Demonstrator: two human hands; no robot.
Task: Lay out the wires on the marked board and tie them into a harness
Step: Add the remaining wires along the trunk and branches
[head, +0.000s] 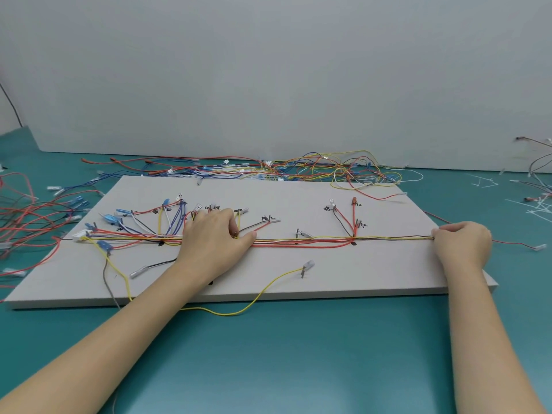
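Observation:
A grey marked board lies on the teal table. A bundle of red, yellow, white and black wires runs along its middle line from left to right. Branches fan out to labelled spots at the upper left and upper right. My left hand lies on the bundle near the board's middle, thumb stretched along the wires and fingers curled over them. My right hand pinches the bundle's right end at the board's right edge, holding it taut. A loose yellow wire loops off the front edge.
A heap of spare wires lies behind the board against the grey wall. More red and black wires are piled at the left. White cable ties are scattered at the right. A red wire trails off to the right.

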